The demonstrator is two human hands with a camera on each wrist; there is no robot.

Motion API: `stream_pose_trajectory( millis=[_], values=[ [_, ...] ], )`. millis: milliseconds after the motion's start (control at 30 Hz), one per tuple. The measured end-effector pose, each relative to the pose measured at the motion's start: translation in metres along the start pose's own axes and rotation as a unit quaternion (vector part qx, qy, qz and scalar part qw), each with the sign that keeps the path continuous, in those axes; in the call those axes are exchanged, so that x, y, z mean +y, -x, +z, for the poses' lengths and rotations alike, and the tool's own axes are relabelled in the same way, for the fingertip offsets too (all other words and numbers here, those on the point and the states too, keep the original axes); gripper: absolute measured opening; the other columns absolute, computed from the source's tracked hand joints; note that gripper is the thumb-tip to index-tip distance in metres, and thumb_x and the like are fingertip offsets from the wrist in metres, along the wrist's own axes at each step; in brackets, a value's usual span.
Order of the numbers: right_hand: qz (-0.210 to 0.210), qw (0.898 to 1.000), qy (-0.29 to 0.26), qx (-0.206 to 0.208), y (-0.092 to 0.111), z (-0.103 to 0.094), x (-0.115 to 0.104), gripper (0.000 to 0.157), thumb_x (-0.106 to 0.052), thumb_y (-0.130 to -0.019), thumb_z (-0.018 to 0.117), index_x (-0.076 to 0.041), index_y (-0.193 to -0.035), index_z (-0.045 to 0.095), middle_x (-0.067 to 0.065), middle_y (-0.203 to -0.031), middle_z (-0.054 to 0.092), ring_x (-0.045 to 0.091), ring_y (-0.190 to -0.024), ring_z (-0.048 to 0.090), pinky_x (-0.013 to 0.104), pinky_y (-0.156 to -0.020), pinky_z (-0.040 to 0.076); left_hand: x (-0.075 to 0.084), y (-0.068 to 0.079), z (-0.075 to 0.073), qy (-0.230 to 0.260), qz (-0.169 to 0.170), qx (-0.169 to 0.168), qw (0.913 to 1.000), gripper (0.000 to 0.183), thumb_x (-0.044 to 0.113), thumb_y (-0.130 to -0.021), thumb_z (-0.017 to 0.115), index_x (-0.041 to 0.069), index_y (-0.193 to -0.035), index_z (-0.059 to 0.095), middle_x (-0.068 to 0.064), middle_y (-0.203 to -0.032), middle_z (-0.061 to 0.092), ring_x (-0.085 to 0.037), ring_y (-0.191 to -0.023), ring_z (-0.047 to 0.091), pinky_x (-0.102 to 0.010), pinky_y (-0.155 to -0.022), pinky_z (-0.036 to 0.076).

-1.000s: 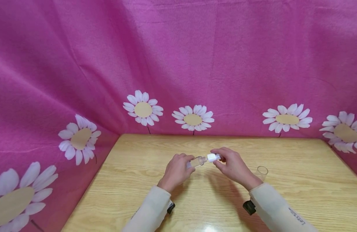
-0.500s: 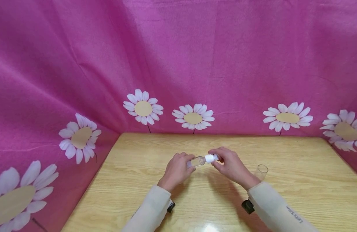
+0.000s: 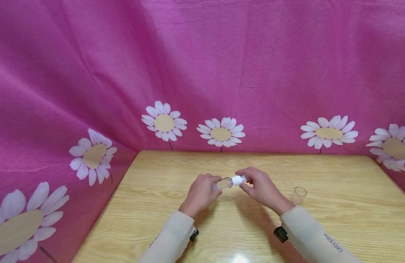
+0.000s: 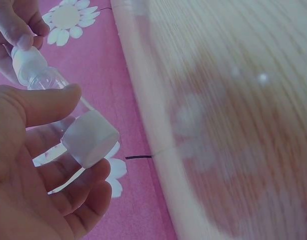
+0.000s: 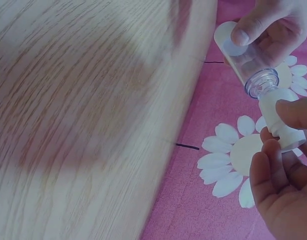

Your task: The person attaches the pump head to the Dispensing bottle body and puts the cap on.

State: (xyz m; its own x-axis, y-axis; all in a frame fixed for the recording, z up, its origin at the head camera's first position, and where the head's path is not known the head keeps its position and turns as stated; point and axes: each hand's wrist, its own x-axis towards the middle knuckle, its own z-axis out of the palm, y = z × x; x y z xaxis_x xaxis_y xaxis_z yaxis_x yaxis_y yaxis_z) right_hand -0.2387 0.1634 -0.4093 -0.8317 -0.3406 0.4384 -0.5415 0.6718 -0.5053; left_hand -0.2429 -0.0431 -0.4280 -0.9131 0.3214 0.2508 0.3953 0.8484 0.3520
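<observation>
My left hand [image 3: 200, 193] grips a small clear bottle [image 3: 224, 183] with a white base [image 4: 91, 139], tilted above the table. Between the thumb and fingers of my right hand [image 3: 262, 187] is a white pump top [image 3: 237, 180]. In the right wrist view the pump top's white collar [image 5: 277, 107] sits at the neck of the bottle [image 5: 253, 67], in line with it. Whether the threads engage cannot be made out. The left wrist view shows the left thumb lying along the bottle's side.
A clear cap [image 3: 299, 195], like a small open cylinder, stands on the wooden table [image 3: 150, 219] beside the right wrist. A pink cloth [image 3: 271, 73] with printed daisies hangs behind the table and along its left side.
My right hand has moved slightly left, bringing the pump top from just off the bottle's neck onto it. The left hand has kept its hold on the bottle.
</observation>
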Motion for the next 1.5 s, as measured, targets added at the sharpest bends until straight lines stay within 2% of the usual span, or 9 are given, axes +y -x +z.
stream_pose_trajectory(
  millis=[267, 700, 933, 1200, 1500],
  values=[
    [0.011, 1.000, 0.006, -0.017, 0.001, -0.002, -0.002, 0.030, -0.007, -0.075, 0.071, -0.008, -0.105, 0.066, -0.001, -0.091, 0.064, 0.008, -0.070, 0.049, 0.019, -0.061, 0.042, 0.000, 0.001, 0.000, 0.001, 0.002, 0.000, 1.0000, 0.037, 0.028, -0.075, 0.074, 0.022, -0.111, 0.066, 0.001, -0.097, 0.066, -0.013, -0.080, 0.051, -0.020, -0.061, 0.039],
    [-0.005, 1.000, -0.006, -0.009, 0.003, 0.000, -0.001, 0.032, -0.002, -0.072, 0.072, -0.009, -0.103, 0.066, -0.001, -0.089, 0.065, 0.009, -0.071, 0.052, 0.025, -0.061, 0.046, 0.002, 0.008, -0.003, 0.003, -0.005, -0.020, 0.9998, 0.037, 0.031, -0.076, 0.072, 0.023, -0.112, 0.066, 0.002, -0.098, 0.065, -0.012, -0.081, 0.050, -0.022, -0.064, 0.039],
    [0.007, 1.000, -0.006, -0.021, 0.005, 0.001, -0.001, 0.030, -0.003, -0.073, 0.072, -0.011, -0.102, 0.066, -0.002, -0.090, 0.064, 0.009, -0.071, 0.051, 0.030, -0.063, 0.048, 0.001, 0.011, -0.003, 0.000, 0.010, -0.025, 0.9996, 0.038, 0.032, -0.077, 0.071, 0.024, -0.114, 0.065, 0.002, -0.097, 0.065, -0.013, -0.083, 0.051, -0.021, -0.065, 0.040],
    [-0.005, 1.000, -0.010, -0.027, 0.007, 0.003, -0.002, 0.029, -0.001, -0.072, 0.072, -0.010, -0.100, 0.066, -0.003, -0.086, 0.063, 0.008, -0.068, 0.048, 0.018, -0.059, 0.041, 0.002, 0.013, -0.003, 0.004, 0.030, -0.019, 0.9994, 0.037, 0.030, -0.078, 0.070, 0.023, -0.114, 0.064, 0.001, -0.097, 0.063, -0.012, -0.083, 0.051, -0.022, -0.067, 0.043],
    [0.015, 0.999, -0.010, -0.044, 0.007, 0.000, -0.004, 0.026, -0.003, -0.073, 0.072, -0.015, -0.094, 0.065, -0.006, -0.081, 0.059, 0.008, -0.067, 0.046, 0.019, -0.058, 0.040, 0.004, 0.016, -0.004, 0.013, 0.030, -0.021, 0.9992, 0.037, 0.030, -0.079, 0.070, 0.023, -0.115, 0.064, 0.002, -0.097, 0.062, -0.012, -0.085, 0.050, -0.022, -0.068, 0.042]
  ],
)
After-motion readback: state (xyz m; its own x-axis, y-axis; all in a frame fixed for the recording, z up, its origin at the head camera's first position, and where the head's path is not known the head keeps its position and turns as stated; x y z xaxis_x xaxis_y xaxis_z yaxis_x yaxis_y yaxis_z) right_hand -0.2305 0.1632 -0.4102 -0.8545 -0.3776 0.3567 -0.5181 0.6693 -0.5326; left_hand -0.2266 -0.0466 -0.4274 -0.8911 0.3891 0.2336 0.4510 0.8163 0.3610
